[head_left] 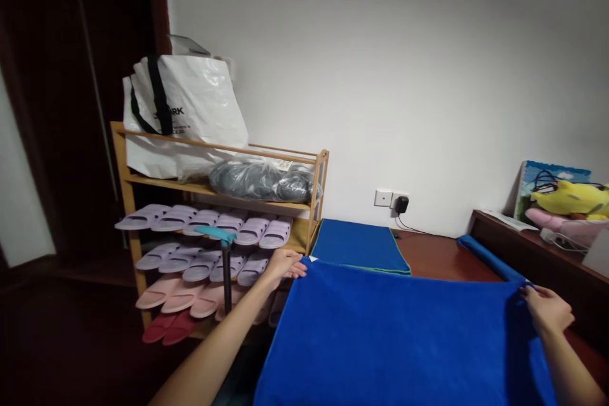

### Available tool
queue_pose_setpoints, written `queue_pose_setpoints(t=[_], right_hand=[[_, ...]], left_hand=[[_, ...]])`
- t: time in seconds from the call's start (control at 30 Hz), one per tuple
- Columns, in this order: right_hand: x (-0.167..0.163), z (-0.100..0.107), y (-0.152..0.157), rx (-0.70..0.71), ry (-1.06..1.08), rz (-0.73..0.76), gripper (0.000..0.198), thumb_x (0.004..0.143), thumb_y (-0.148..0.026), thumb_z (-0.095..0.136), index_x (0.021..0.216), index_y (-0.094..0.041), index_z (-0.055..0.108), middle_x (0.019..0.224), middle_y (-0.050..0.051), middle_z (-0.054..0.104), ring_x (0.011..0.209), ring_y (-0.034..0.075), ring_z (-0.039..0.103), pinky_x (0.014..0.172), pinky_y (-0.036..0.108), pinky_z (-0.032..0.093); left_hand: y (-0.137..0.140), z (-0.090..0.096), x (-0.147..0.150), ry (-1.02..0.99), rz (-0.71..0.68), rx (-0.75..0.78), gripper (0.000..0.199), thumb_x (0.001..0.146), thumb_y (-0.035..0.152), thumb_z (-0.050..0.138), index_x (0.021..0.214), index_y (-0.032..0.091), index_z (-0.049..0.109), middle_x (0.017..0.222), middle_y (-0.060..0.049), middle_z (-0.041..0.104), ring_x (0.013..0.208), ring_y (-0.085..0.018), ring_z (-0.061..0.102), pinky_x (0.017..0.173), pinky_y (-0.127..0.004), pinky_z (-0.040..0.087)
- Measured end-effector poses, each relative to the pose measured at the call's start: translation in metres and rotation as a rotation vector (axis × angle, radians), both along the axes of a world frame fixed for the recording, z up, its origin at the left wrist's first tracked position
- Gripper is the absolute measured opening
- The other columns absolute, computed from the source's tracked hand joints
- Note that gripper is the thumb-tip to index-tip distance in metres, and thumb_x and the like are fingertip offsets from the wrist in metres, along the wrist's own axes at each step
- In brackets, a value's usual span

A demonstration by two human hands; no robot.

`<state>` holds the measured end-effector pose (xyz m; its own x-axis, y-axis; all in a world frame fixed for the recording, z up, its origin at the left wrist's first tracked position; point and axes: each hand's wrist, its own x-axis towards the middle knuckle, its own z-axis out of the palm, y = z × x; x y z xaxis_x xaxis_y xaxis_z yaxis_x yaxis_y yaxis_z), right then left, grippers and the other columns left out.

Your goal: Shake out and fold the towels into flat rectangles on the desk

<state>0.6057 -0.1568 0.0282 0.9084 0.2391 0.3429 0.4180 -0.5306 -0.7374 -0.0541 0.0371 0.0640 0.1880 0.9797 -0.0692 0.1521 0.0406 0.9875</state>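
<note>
A bright blue towel (404,336) is stretched out between my two hands, its lower part running out of the frame. My left hand (285,266) pinches the upper left corner, where a small white tag shows. At the upper right corner, my right hand (547,307) is closed on the edge. Behind the stretched one, a folded blue towel (359,244) with green edging lies on the reddish-brown table (428,254). Another piece of blue cloth (492,258) lies as a narrow strip near the table's right side.
On the left stands a wooden shoe rack (314,196) with several rows of slippers (204,266), a white bag (200,101) and a plastic-wrapped bundle (266,179). A black plug (402,204) sits in the wall socket. A yellow plush toy (571,198) rests on the raised ledge at right.
</note>
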Motion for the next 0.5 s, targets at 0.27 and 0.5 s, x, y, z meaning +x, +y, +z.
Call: queue_pose_setpoints(t=[0.27, 0.5], right_hand=[[-0.002, -0.024, 0.029, -0.06, -0.021, 0.206, 0.049, 0.068, -0.048, 0.042, 0.106, -0.022, 0.06, 0.107, 0.007, 0.066, 0.103, 0.028, 0.06, 0.091, 0.037, 0.047], [0.015, -0.049, 0.067, -0.163, -0.105, 0.336, 0.06, 0.068, -0.052, 0.038, 0.119, -0.023, 0.053, 0.115, 0.006, 0.063, 0.106, 0.025, 0.059, 0.089, 0.034, 0.049]], left_hand=[[0.018, -0.009, 0.014, 0.062, 0.093, -0.021, 0.023, 0.081, 0.032, 0.063, 0.074, 0.012, 0.055, 0.068, -0.009, 0.069, 0.057, -0.019, 0.069, 0.05, -0.024, 0.048], [0.041, -0.012, 0.032, 0.29, 0.148, -0.014, 0.023, 0.093, 0.033, 0.053, 0.101, 0.012, 0.059, 0.087, -0.003, 0.063, 0.067, -0.012, 0.061, 0.06, -0.027, 0.053]])
